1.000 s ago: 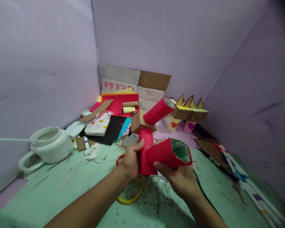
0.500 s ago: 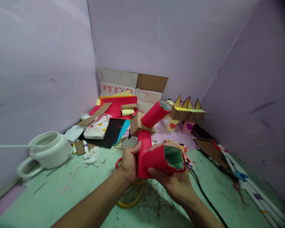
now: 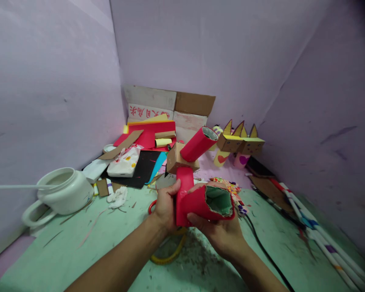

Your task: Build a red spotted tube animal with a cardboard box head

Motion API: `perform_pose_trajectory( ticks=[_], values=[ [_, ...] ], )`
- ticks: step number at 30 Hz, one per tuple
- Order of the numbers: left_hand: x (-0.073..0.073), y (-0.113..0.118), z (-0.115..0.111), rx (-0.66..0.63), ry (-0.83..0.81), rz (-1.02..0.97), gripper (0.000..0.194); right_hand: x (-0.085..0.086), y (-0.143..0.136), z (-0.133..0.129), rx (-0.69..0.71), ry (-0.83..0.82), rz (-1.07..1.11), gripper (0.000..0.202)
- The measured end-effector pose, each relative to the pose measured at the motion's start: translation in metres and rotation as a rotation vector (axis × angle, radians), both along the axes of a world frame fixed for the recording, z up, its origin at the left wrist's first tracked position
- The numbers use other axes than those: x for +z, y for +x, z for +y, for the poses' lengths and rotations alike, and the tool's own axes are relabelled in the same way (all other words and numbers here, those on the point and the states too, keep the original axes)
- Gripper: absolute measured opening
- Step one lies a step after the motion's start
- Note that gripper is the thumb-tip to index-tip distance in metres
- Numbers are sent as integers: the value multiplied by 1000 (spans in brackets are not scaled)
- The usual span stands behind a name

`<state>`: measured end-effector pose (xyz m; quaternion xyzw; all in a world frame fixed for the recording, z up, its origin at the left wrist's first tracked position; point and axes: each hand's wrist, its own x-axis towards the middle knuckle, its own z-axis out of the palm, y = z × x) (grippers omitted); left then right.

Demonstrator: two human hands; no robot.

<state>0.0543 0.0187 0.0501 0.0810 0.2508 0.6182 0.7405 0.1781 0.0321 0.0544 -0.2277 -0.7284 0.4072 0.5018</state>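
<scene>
Two bare forearms slant up from the bottom edge on my feed, meeting near the middle of the frame. I have the left hand (image 3: 166,207) tilted inward, wrist low, thumb pointing up along the side of the upright red tube (image 3: 183,196); its fingers are closed around that tube's left side. I read the right hand (image 3: 223,235) as coming in from the lower right, palm under the wide red tube (image 3: 197,206), thumb across its lower front, gripping it. That tube's ragged open end, green inside, faces right, and its other end meets the upright one. Just above them, at center frame, I see the cardboard box (image 3: 172,160) with the slanted red tube (image 3: 197,145) against it. The yellow ring (image 3: 168,257) lies below the hands, the black cable (image 3: 261,242) lower right, the white pot (image 3: 68,196) at left.
</scene>
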Motion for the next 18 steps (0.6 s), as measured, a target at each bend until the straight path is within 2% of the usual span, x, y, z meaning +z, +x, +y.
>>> perform_pose_trajectory(
  ticks=[14,18],
  values=[
    [1,-1,0,18,-21,12,41,0,-2,-2,59,-62,24,38],
    [1,-2,1,-5,9,17,41,-2,-2,0,69,-63,56,44]
  ],
)
